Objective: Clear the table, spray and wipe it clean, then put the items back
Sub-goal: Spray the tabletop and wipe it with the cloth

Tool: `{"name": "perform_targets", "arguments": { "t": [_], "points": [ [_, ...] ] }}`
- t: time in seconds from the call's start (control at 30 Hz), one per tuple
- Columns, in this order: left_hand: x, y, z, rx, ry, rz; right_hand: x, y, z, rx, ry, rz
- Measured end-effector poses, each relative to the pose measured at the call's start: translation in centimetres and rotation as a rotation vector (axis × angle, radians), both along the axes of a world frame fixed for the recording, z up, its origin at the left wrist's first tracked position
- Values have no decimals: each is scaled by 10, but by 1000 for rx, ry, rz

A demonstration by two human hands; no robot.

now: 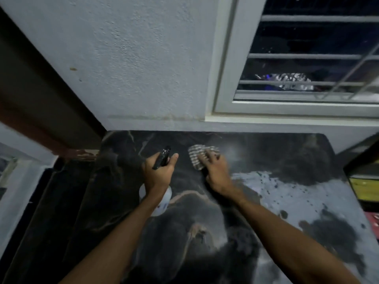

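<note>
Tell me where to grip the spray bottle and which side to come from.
Grip the spray bottle just under its black trigger head, coming from the near side, as the left hand does now. The nozzle points away toward the wall and the white body widens below, so fingers wrap best there.

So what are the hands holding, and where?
The left hand grips the spray bottle round its neck, below the trigger. The right hand presses a cloth on the table.

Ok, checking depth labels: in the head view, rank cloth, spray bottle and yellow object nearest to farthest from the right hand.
1. cloth, under the right hand.
2. spray bottle, to its left.
3. yellow object, far right edge.
</note>
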State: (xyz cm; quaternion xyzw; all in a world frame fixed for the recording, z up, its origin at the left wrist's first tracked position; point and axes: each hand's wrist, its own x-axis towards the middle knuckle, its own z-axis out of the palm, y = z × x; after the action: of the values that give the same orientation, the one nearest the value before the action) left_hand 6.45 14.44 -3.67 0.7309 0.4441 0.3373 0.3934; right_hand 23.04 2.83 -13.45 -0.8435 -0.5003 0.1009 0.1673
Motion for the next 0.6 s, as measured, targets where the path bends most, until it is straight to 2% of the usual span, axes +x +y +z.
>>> {"name": "perform_targets", "arguments": {
  "t": [0.07, 0.1, 0.2, 0.33, 0.6],
  "points": [
    [8, -21, 0, -10, 15, -20, -14, -37, -6, -12, -8, 190],
    [10, -31, 0, -25, 31, -26, -5, -56, -6, 1, 18, 124],
    [6, -65, -1, -83, 76, -60, 33, -119, -6, 34, 65, -408],
    [3, -115, -6, -186, 177, -118, 8, -187, 0, -41, 10, -351],
    [0, -211, -4, -286, 185, -250, -2, -312, 18, 81, 54, -853]
  ]
}}
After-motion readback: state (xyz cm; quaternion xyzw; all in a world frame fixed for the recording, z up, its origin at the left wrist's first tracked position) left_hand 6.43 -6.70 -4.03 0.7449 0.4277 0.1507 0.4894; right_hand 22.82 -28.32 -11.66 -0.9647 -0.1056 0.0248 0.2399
